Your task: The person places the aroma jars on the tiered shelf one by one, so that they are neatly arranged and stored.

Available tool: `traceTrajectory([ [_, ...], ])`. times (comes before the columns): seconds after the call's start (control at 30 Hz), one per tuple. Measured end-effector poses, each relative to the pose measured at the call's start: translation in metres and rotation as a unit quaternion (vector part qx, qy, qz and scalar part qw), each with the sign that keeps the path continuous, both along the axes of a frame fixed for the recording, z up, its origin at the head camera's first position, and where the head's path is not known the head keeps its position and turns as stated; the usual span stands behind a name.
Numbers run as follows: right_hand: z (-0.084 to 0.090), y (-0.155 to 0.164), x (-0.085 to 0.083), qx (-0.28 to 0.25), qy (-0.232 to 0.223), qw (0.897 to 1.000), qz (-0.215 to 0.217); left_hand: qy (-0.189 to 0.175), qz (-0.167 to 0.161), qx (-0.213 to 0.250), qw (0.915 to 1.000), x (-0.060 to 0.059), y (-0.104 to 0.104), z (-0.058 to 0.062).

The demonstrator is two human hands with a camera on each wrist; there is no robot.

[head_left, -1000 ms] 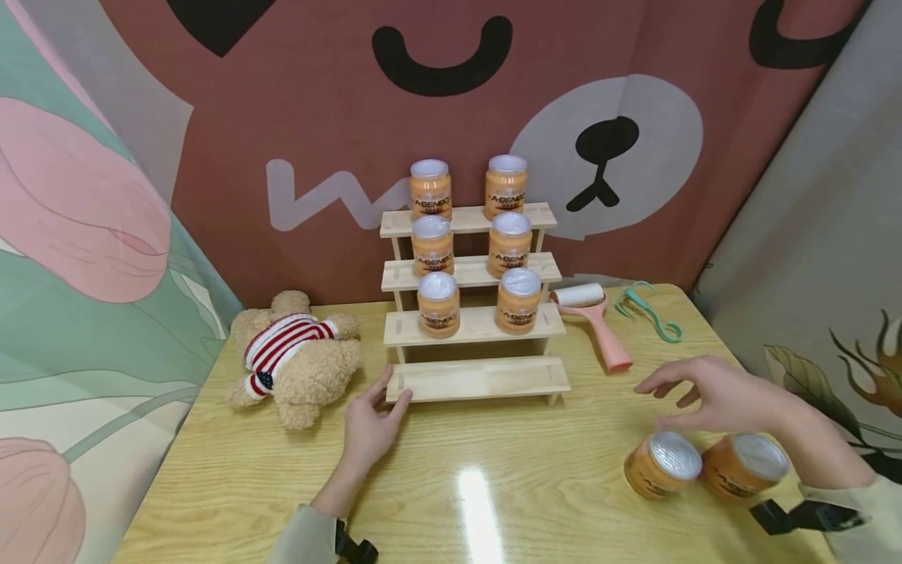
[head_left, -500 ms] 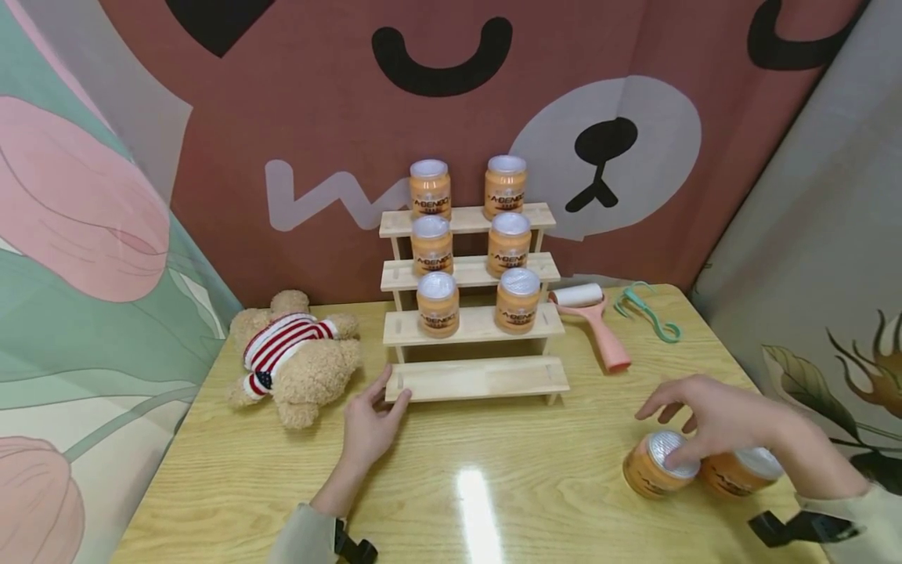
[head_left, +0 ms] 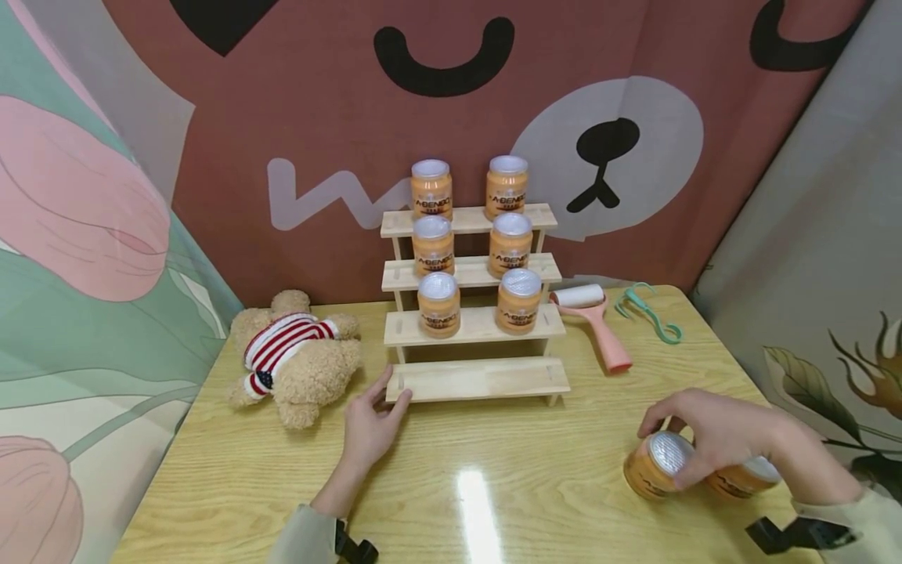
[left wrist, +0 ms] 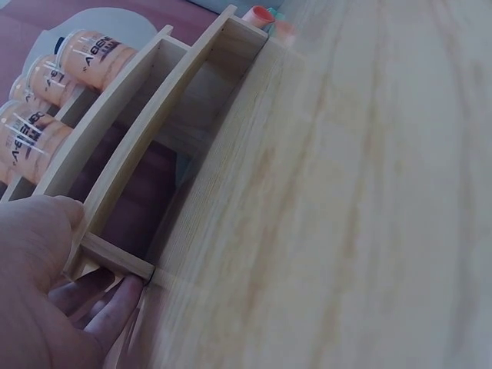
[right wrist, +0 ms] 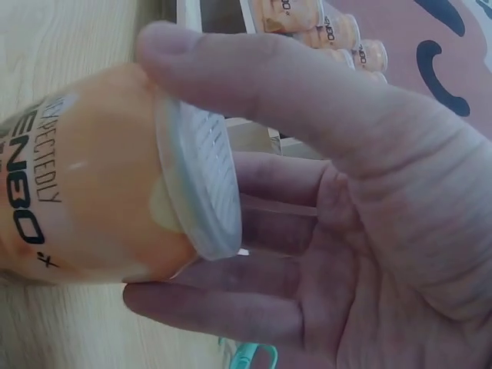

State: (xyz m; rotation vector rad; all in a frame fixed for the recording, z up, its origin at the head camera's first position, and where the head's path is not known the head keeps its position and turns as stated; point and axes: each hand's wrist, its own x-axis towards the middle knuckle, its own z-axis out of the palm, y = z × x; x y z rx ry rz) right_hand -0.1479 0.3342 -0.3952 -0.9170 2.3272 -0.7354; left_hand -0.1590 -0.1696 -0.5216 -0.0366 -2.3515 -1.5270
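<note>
In the head view I see my right hand (head_left: 712, 435) closed over the near orange jar (head_left: 655, 464) at the right front of the table (head_left: 507, 486); the fingers wrap its silver lid end, and a second jar (head_left: 740, 478) lies just behind it, touching or almost touching, partly hidden by the hand. The held jar is tilted, its long axis leaning toward me and to the right, lid up. The stepped wooden rack (head_left: 474, 329) stands to the left and farther back, with its lowest step (head_left: 479, 378) bare, so from the right hand it lies forward-left. My left hand (head_left: 372, 423) is much nearer to that step: its relaxed, straight fingers touch the left end of it. In the left wrist view the fingers (left wrist: 115, 304) lie under the end of the lowest board, holding nothing, and the filled steps rise behind. In the right wrist view the thumb and fingers (right wrist: 254, 81) curl round the jar's lid rim, a firm grasp, and the jar's body points away from the palm.
</note>
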Motion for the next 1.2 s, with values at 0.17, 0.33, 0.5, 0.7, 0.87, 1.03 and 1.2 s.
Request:
traceTrajectory([
  [0.17,-0.002,-0.001,0.001,0.008,0.033,0.999,-0.021,0.004,-0.002,0.002,1.0,-0.001,0.0,-0.001],
  [0.33,0.001,-0.008,0.002,-0.019,0.118,0.992,-0.027,0.008,-0.001,-0.005,1.0,-0.001,0.0,-0.002],
  [0.5,0.008,-0.022,0.0,-0.033,0.224,0.972,-0.066,0.003,-0.001,-0.006,1.0,-0.001,0.0,-0.001],
  [0.7,0.011,-0.04,-0.004,-0.041,0.29,0.946,-0.139,-0.001,-0.002,-0.006,1.0,0.0,-0.001,0.001],
  [0.87,0.01,-0.054,-0.005,-0.081,0.346,0.921,-0.158,-0.003,-0.001,-0.007,1.0,0.0,0.0,0.002],
  [1.03,0.005,-0.067,-0.009,-0.1,0.381,0.899,-0.19,-0.001,-0.002,-0.007,1.0,-0.001,0.0,0.002],
  [1.2,0.002,-0.086,-0.016,-0.112,0.379,0.892,-0.219,-0.007,-0.003,-0.009,0.9999,0.0,-0.001,0.001],
])
